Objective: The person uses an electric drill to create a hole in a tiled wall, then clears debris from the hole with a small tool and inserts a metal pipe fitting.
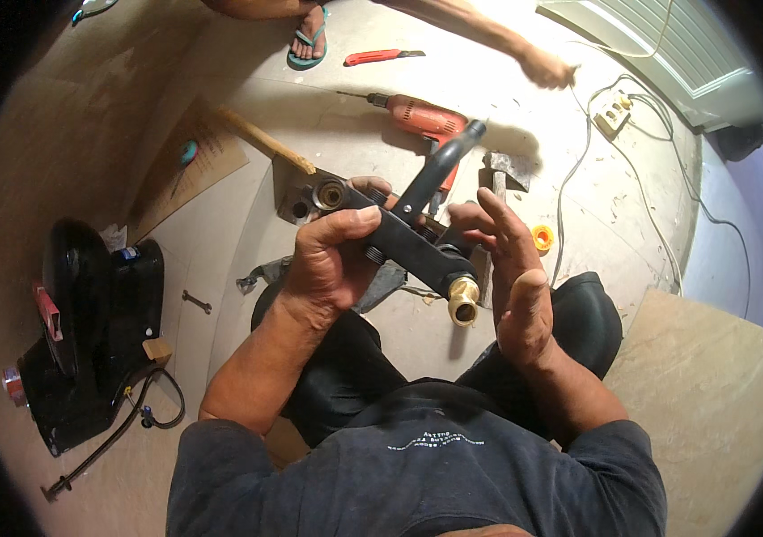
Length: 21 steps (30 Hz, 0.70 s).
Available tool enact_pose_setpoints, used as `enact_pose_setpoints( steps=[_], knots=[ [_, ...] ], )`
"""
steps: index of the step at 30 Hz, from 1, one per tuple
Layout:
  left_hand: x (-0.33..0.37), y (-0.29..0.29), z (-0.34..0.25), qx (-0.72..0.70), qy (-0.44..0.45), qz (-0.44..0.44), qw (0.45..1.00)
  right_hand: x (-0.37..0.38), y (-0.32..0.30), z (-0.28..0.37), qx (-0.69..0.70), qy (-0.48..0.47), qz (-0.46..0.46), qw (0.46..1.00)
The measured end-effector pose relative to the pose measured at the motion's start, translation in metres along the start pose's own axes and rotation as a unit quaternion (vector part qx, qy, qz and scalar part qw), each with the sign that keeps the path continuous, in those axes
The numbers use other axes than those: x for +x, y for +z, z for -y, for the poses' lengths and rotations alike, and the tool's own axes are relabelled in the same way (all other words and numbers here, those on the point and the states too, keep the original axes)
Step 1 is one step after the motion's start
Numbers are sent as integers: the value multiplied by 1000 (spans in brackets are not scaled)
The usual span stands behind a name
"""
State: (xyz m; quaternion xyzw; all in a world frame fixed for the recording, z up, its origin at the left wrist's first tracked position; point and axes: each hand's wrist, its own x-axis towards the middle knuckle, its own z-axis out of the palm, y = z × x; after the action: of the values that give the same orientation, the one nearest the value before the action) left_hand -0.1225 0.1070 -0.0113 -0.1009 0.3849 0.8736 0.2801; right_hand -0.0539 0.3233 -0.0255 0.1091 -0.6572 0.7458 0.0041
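Observation:
Above my lap I hold a black wall-mount mixer tap with a long lever, tilted down to the right. My left hand is closed round its left part, thumb on top. At its lower right end a brass elbow fitting sticks out. A threaded brass opening shows at the other end. Beside the right end is my right hand, its fingers stretched and apart. Whether those fingertips touch the back of the tap I cannot tell.
On the floor ahead lie a red power drill, a hammer, a red utility knife and an orange tape roll. Left are a wrench and a black glossy fixture. Another person's hand reaches near a socket block.

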Motion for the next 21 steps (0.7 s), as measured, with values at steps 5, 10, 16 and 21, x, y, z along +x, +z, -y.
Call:
enact_pose_setpoints(
  steps=[5,10,16,21],
  knots=[
    [2,-14,9,-38,16,-37,998,-2,12,-3,-31,16,-55,998],
    [12,-12,9,-85,-59,-31,994,-1,16,4,-28,46,-49,997],
    [13,-21,16,-96,-65,-29,993,-2,25,4,-61,27,-36,997],
    [11,-14,16,-144,-70,-17,987,-2,29,6,-24,48,6,999]
  ],
)
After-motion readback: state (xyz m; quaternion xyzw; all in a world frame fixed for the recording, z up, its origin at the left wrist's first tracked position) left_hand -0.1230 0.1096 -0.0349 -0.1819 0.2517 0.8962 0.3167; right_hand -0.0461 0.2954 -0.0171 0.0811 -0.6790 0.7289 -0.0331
